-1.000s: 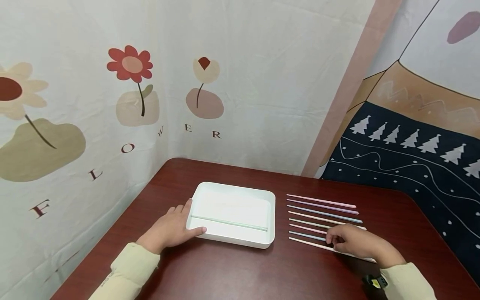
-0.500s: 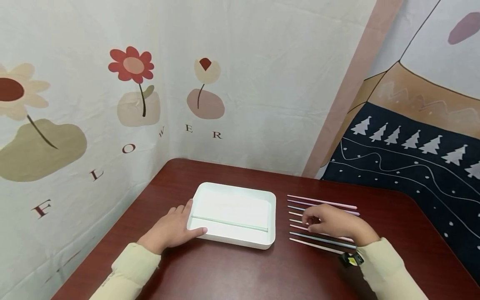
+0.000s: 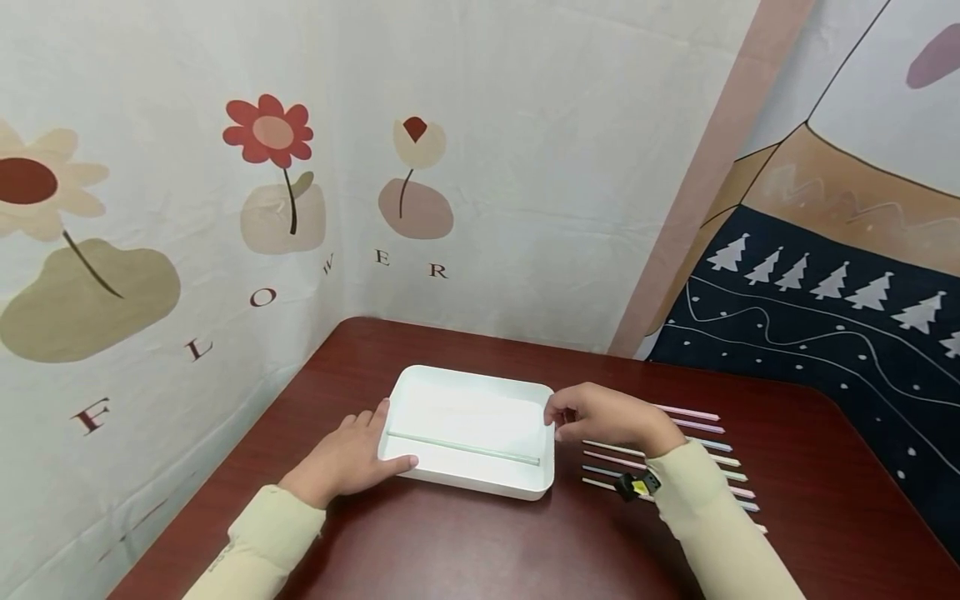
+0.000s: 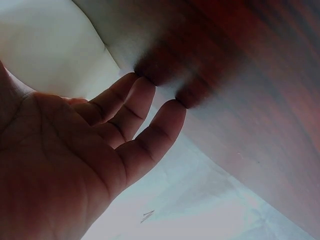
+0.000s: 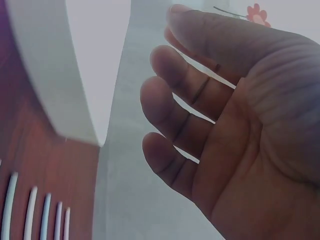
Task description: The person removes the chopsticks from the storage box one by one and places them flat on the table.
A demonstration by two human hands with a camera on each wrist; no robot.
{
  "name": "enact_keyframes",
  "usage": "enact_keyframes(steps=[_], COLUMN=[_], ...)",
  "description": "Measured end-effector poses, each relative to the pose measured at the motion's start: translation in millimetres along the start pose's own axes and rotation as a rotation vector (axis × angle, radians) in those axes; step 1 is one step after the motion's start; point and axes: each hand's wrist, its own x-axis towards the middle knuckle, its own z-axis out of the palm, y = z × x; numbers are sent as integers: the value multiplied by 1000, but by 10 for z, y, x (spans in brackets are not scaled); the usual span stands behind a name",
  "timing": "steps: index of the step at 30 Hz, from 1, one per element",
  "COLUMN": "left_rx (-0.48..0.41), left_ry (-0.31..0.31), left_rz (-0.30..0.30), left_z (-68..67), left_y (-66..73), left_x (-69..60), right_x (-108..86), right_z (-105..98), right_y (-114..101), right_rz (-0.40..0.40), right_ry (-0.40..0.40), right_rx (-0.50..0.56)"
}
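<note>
A white rectangular tray (image 3: 472, 482) stands on the table, with one pale green chopstick (image 3: 463, 448) lying lengthwise inside it. My left hand (image 3: 348, 457) rests at the tray's left side, thumb by the front-left corner and fingers spread along the edge. Over the tray's right rim hovers my right hand (image 3: 600, 413); its fingers are loosely bent, and the right wrist view shows nothing held. Whether its fingertips touch the rim I cannot tell. Below and behind that hand lies a row of pastel chopsticks (image 3: 697, 414), partly hidden by the hand and sleeve.
The dark red wooden table (image 3: 465, 542) runs up to a light curtain (image 3: 525, 167) printed with flowers and letters. A dark blue panel with white trees (image 3: 832, 283) hangs at the right. A small black device (image 3: 637, 485) sits at the right cuff.
My right hand has moved left and away from me, from the near chopsticks across the row to the tray's right rim. The left hand stays at the tray; the chopstick inside is unmoved.
</note>
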Motion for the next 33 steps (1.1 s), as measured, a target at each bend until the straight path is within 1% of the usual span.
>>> enact_keyframes(steps=[5,10,17,19,26,33], left_rx=[4,2,10,7,8,8], left_ry=[3,0,-10,-15,3,16], left_rz=[4,6,4,2,10,7], left_z=[-7,-1,-20,-16,-12,-15], left_y=[6,0,9,7,9,17], left_x=[5,15,11,9,5,0], right_x=[222,455,767,838,1065,1244], right_z=[5,32,110,139,286,478], right_y=[-27,-38,-64,-62,4,16], right_rz=[-5,-3,-53,-57,-61,-22], right_ry=[-20,-44,-89,-104,-141,-187], right_rx=[-13,39,90,107,142,156])
